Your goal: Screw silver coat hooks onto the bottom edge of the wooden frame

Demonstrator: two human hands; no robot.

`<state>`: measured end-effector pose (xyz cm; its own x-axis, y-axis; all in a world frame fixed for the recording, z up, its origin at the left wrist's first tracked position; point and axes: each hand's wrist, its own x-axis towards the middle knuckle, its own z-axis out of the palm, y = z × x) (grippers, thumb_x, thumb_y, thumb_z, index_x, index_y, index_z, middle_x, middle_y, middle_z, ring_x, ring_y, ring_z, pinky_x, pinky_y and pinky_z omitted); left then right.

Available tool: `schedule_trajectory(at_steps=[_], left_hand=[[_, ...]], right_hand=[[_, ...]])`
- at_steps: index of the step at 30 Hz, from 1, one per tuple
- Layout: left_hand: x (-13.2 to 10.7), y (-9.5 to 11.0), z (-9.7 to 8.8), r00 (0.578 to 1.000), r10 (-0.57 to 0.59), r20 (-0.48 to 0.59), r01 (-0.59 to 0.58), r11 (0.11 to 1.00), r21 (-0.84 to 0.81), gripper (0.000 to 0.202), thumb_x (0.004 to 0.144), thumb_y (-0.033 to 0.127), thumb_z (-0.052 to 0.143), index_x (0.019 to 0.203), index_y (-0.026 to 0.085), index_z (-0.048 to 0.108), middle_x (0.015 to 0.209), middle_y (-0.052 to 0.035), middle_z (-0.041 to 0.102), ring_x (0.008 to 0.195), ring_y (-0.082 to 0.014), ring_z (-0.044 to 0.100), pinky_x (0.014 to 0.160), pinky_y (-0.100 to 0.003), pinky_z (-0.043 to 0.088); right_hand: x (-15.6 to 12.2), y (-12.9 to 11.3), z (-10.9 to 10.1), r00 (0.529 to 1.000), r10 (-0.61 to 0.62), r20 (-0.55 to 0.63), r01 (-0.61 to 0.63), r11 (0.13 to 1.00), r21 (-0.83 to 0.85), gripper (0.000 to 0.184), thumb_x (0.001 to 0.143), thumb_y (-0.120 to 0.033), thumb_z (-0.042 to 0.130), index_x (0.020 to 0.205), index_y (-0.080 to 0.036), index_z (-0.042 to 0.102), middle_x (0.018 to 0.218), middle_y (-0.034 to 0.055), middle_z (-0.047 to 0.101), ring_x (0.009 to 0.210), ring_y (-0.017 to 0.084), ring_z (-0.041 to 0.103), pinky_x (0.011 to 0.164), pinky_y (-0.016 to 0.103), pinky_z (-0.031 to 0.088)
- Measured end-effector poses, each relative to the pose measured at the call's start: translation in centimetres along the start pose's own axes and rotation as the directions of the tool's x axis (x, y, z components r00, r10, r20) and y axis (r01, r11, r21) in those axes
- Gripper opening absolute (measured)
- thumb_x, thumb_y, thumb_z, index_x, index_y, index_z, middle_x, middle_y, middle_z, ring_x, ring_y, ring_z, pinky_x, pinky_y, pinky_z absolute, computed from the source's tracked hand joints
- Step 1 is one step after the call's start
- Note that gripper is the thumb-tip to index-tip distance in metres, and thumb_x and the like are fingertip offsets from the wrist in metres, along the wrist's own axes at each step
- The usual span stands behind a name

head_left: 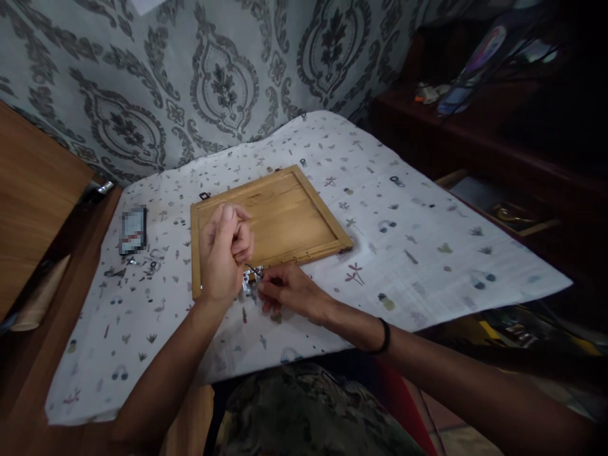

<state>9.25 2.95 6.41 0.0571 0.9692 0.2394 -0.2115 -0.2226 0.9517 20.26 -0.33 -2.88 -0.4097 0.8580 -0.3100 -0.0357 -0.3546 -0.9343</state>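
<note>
A wooden framed panel [275,218] lies flat on the printed cloth. Over its near left part is my left hand [225,250], curled closed with the thumb uppermost; whatever is inside the fingers is hidden. At the panel's near edge sits a shiny metal hinge [247,282]. My right hand [292,292] reaches in from the right, its fingers pinched at the hinge. A thin dark rod [253,270] crosses the hinge between the two hands, too small to name.
The white printed cloth [427,253] covers the table. A phone [133,229] lies at the left, with small metal pieces [132,260] below it. A wooden board [38,196] stands at far left. A bottle [468,76] is on the dark furniture at right, above an open drawer [503,206].
</note>
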Motion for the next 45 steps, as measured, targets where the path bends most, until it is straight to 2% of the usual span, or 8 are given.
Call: schedule_trajectory(at_steps=[9,14,23,30,36,40,43,45], left_hand=[[-0.5,-0.3,0.1,0.983,0.088,-0.159,-0.085,0.996,0.024,0.043,0.086,0.059,0.077,0.078,0.022,0.058,0.058,0.0073,0.037,0.050,-0.0086,0.037,0.048,-0.020,0.037],[-0.5,-0.3,0.4,0.978,0.061,-0.199,-0.058,0.998,0.019,0.046,0.087,0.064,0.073,0.078,0.021,0.058,0.057,0.0079,0.033,0.046,-0.0077,0.030,0.042,-0.019,0.027],[0.1,-0.2,0.5,0.996,0.036,-0.087,-0.032,0.998,0.046,0.050,0.090,0.067,0.067,0.075,0.021,0.058,0.050,0.0097,0.028,0.040,-0.0068,0.022,0.038,-0.020,0.022],[-0.8,-0.3,0.4,0.992,0.077,-0.095,-0.070,0.994,0.084,0.045,0.086,0.064,0.075,0.080,0.021,0.062,0.061,0.0045,0.047,0.055,-0.0100,0.046,0.051,-0.021,0.041],[-1.0,-0.4,0.8,0.990,0.044,-0.131,-0.039,0.998,0.045,0.049,0.087,0.067,0.071,0.078,0.021,0.059,0.055,0.0082,0.033,0.044,-0.0075,0.029,0.040,-0.020,0.025],[-0.5,-0.5,0.7,0.997,0.034,-0.076,-0.032,0.999,0.034,0.047,0.085,0.064,0.075,0.074,0.021,0.057,0.051,0.0099,0.028,0.041,-0.0064,0.020,0.038,-0.020,0.019],[-0.4,-0.6,0.5,0.999,0.033,-0.029,-0.032,0.999,0.032,0.044,0.084,0.059,0.078,0.074,0.021,0.058,0.051,0.0096,0.029,0.042,-0.0066,0.022,0.039,-0.020,0.021],[-0.6,-0.7,0.4,0.996,0.056,-0.064,-0.055,0.998,0.021,0.043,0.083,0.058,0.080,0.075,0.021,0.057,0.054,0.0081,0.036,0.045,-0.0074,0.031,0.042,-0.020,0.027]], right_hand=[[0.0,-0.3,0.0,1.000,-0.003,-0.005,0.003,1.000,-0.009,0.026,0.087,-0.016,0.063,0.062,-0.017,0.059,0.052,-0.0021,0.064,0.043,0.009,0.059,0.044,0.019,0.045],[0.0,-0.4,0.1,1.000,0.001,-0.011,-0.001,1.000,-0.022,0.028,0.089,-0.013,0.060,0.062,-0.017,0.058,0.052,-0.0021,0.064,0.043,0.008,0.059,0.044,0.018,0.044],[0.0,-0.1,0.0,1.000,-0.014,-0.001,0.014,1.000,0.000,0.025,0.088,-0.015,0.062,0.064,-0.017,0.058,0.052,-0.0024,0.064,0.043,0.008,0.058,0.042,0.016,0.047],[-0.1,-0.2,0.0,1.000,-0.010,0.004,0.010,1.000,0.002,0.027,0.088,-0.013,0.061,0.062,-0.017,0.057,0.054,-0.0027,0.064,0.044,0.007,0.059,0.042,0.015,0.044],[-0.2,-0.2,0.0,1.000,-0.019,0.000,0.019,1.000,-0.003,0.026,0.087,-0.015,0.063,0.062,-0.018,0.058,0.050,-0.0035,0.063,0.042,0.008,0.058,0.043,0.017,0.045],[-0.2,-0.2,0.0,1.000,-0.021,0.012,0.021,1.000,-0.003,0.027,0.089,-0.015,0.062,0.063,-0.018,0.058,0.050,-0.0032,0.064,0.042,0.008,0.057,0.043,0.017,0.046],[-0.2,-0.3,0.0,1.000,-0.016,0.007,0.016,1.000,0.002,0.026,0.089,-0.014,0.062,0.063,-0.017,0.058,0.051,-0.0032,0.064,0.042,0.008,0.057,0.044,0.017,0.046],[-0.2,-0.4,0.0,1.000,-0.015,-0.002,0.015,1.000,0.003,0.027,0.088,-0.013,0.063,0.062,-0.017,0.058,0.051,-0.0031,0.064,0.042,0.008,0.058,0.043,0.017,0.046]])
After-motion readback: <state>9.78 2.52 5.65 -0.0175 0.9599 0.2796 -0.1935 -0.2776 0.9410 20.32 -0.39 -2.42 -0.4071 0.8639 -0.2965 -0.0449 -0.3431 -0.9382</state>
